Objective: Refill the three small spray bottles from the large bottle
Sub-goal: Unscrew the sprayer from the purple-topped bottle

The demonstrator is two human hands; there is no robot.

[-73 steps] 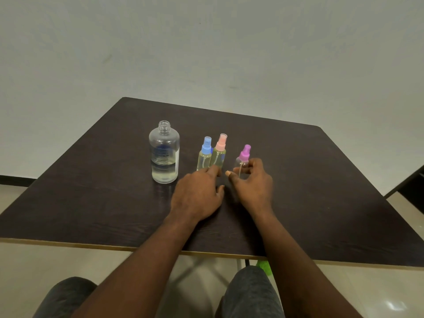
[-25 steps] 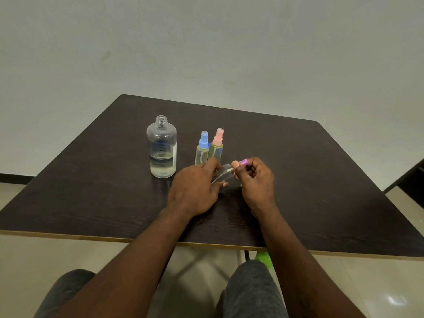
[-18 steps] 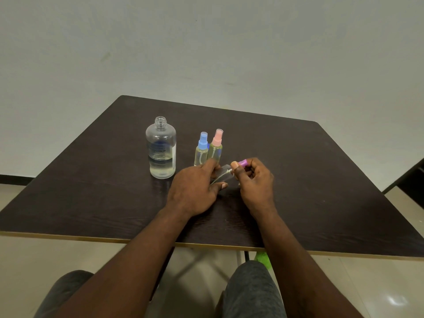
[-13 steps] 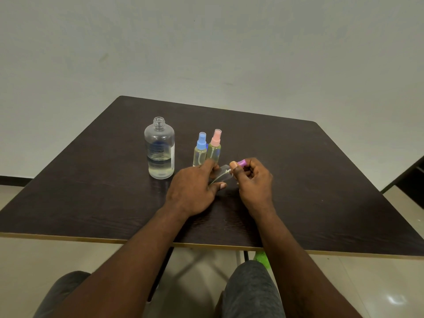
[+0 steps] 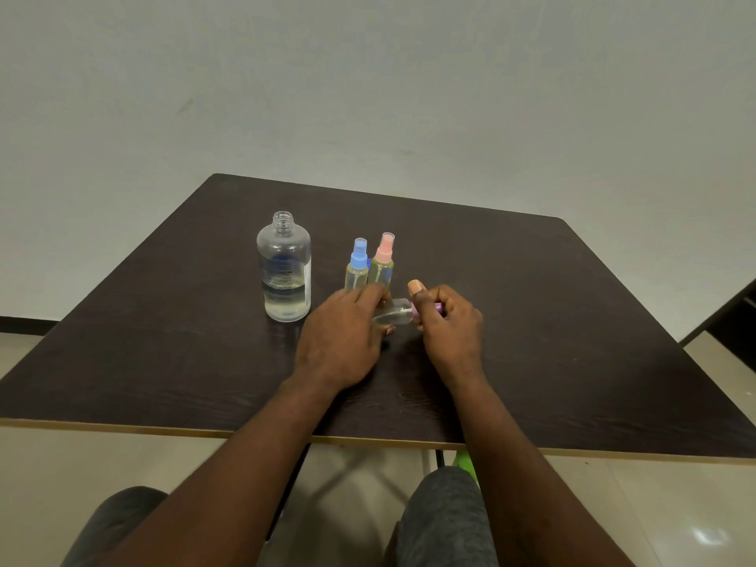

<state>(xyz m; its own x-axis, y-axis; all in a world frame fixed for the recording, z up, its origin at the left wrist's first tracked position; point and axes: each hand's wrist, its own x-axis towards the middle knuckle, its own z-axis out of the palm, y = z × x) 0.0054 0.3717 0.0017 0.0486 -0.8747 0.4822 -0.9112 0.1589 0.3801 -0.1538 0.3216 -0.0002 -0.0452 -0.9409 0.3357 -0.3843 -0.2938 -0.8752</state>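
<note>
Change since a few seconds back: the purple-capped spray bottle (image 5: 393, 317) was standing upright on the worktop (image 5: 572, 321), right of the other two. Now it's off the surface and tipped nearly flat between both hands, cap end pointing right. Over the last second the grip barely moves. Only the right thumb (image 5: 416, 289) has lifted off and sticks up.

Left hand (image 5: 341, 341): fingers curled round the clear body, holding it steady. Right hand (image 5: 450, 325): fingers wrapped round the purple cap (image 5: 437, 308). A sliver of white shows between cap and neck, so my read is the sprayer is being twisted off and is partly loose. Not off yet.

For the task: first of three is being opened, no pouring started. The large bottle (image 5: 283, 268) stands untouched left of the group, neck open, no lid, liquid in roughly the lower third.

The blue-capped spray bottle (image 5: 357, 267) and pink-capped spray bottle (image 5: 383, 261) stand upright, close together, just behind the left hand's fingers, caps on. Both look faintly yellow-green; fill level is hard to read.

Held bottle: small, clear plastic, looks close to empty. Probably light and slick. Tipped like this, any leftover could dribble once the sprayer comes out, so it wants righting before the pour.
</note>
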